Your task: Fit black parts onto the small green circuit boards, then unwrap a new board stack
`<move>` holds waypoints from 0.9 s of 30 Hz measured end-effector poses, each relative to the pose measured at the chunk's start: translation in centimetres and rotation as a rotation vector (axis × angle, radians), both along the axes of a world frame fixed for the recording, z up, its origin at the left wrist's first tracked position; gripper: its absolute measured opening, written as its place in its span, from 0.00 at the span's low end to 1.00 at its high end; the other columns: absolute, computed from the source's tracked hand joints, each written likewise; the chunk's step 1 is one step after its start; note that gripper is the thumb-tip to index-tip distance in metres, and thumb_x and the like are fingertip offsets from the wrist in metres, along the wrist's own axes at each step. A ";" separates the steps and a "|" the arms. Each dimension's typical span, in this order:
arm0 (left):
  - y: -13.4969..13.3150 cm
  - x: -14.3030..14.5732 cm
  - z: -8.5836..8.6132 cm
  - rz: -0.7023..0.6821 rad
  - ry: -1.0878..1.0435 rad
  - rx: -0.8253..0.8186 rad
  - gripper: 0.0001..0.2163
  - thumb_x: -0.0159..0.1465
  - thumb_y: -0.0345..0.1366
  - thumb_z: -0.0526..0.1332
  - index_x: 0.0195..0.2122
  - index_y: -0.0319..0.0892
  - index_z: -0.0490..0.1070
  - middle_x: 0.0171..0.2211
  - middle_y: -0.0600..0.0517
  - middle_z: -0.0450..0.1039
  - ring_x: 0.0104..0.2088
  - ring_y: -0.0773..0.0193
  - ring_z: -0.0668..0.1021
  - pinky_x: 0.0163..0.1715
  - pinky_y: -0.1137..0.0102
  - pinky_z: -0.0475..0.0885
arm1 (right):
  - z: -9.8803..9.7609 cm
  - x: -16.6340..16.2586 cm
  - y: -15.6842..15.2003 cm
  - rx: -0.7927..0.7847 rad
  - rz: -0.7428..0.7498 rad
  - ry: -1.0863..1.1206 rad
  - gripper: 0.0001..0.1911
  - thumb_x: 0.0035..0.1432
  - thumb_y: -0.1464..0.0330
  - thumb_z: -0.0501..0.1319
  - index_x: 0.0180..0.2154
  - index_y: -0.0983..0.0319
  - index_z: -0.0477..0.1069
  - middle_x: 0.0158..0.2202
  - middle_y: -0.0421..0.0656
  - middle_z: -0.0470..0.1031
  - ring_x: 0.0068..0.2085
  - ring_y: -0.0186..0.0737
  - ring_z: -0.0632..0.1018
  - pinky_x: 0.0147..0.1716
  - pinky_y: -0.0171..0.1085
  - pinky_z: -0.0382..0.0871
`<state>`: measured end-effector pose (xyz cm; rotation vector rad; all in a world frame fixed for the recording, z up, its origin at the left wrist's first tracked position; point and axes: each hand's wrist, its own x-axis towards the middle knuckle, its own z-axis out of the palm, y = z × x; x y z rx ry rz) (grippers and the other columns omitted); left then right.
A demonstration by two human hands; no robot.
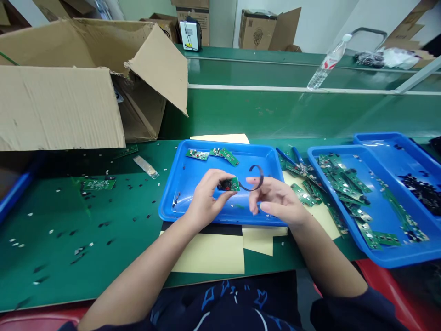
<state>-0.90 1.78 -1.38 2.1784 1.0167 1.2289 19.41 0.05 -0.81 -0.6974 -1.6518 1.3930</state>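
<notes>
One small green board (pixel 234 185) is hovering above the tray (pixel 188 177), with the left hand (pixel 206 198) pinching it between thumb and fingers. From its right end, a dark, flat strip (pixel 261 180) is curling into a hook. The right hand (pixel 280 200) is bending its fingers loosely around that curl, thumb parted from them; whether skin is touching strip, I cannot tell. The board is looking light and rigid, its components probably fragile, so its edges are offering the safest hold; the strip is seeming thin, springy and easily creased. Three boards (pixel 196 155) are lying in the tray's far part, matte paper (pixel 210 255) is spreading beneath it, and blue-handled pliers (pixel 303 168) are resting right of it.
</notes>
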 end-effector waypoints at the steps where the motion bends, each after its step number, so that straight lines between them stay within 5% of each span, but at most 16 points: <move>1: 0.2 -0.2 0.1 0.046 -0.012 0.054 0.10 0.59 0.31 0.62 0.42 0.41 0.68 0.37 0.48 0.69 0.40 0.62 0.73 0.39 0.67 0.72 | 0.1 0.4 -0.1 -0.069 0.126 0.062 0.19 0.54 0.59 0.60 0.46 0.60 0.69 0.25 0.40 0.75 0.25 0.34 0.75 0.26 0.36 0.71; 4: 0.7 -0.9 0.2 0.164 -0.063 0.170 0.11 0.59 0.32 0.62 0.43 0.42 0.68 0.40 0.47 0.66 0.44 0.59 0.73 0.43 0.63 0.73 | 0.2 1.4 -0.3 -0.125 0.516 0.270 0.22 0.51 0.49 0.59 0.37 0.60 0.74 0.14 0.36 0.69 0.15 0.30 0.70 0.19 0.31 0.67; 6: 0.9 -1.1 0.3 0.153 -0.095 0.220 0.11 0.59 0.33 0.62 0.43 0.43 0.68 0.39 0.48 0.65 0.45 0.58 0.73 0.44 0.61 0.73 | 0.3 1.6 -0.1 -0.102 0.573 0.431 0.28 0.51 0.44 0.54 0.39 0.58 0.74 0.08 0.32 0.61 0.09 0.27 0.62 0.13 0.28 0.61; 8: 0.8 -1.1 0.3 0.081 -0.089 0.275 0.12 0.59 0.32 0.62 0.44 0.44 0.68 0.38 0.49 0.64 0.44 0.59 0.73 0.45 0.59 0.73 | 0.2 1.5 0.6 -0.132 0.297 0.490 0.26 0.55 0.45 0.51 0.42 0.56 0.72 0.07 0.29 0.56 0.09 0.27 0.59 0.12 0.27 0.59; 11: 0.2 -0.6 0.1 -0.006 0.013 0.370 0.12 0.59 0.27 0.60 0.44 0.44 0.68 0.38 0.50 0.64 0.46 0.59 0.73 0.49 0.56 0.71 | -0.2 0.7 1.7 -0.264 -0.329 0.383 0.15 0.59 0.55 0.55 0.38 0.57 0.73 0.13 0.32 0.62 0.15 0.29 0.65 0.18 0.29 0.65; 13: -0.3 -0.2 -0.1 -0.030 0.089 0.428 0.12 0.60 0.24 0.58 0.43 0.45 0.68 0.39 0.49 0.64 0.49 0.58 0.71 0.50 0.53 0.70 | -0.6 0.1 2.2 -0.336 -0.490 0.258 0.13 0.56 0.58 0.59 0.33 0.60 0.74 0.20 0.37 0.70 0.22 0.30 0.71 0.24 0.31 0.69; 20: -0.3 -0.3 -0.6 0.026 0.172 0.516 0.12 0.59 0.23 0.58 0.43 0.44 0.69 0.39 0.49 0.67 0.50 0.57 0.72 0.50 0.53 0.69 | -0.2 -0.9 1.0 -0.461 0.039 -0.052 0.20 0.50 0.52 0.62 0.26 0.64 0.72 0.25 0.43 0.76 0.26 0.35 0.77 0.29 0.36 0.72; 27: 0.0 -0.5 -0.8 0.144 0.173 0.399 0.10 0.60 0.30 0.60 0.43 0.44 0.70 0.37 0.48 0.71 0.38 0.62 0.75 0.39 0.64 0.75 | -0.1 -1.7 0.6 -0.560 0.034 0.083 0.15 0.49 0.59 0.66 0.23 0.64 0.69 0.21 0.40 0.74 0.23 0.32 0.74 0.25 0.33 0.69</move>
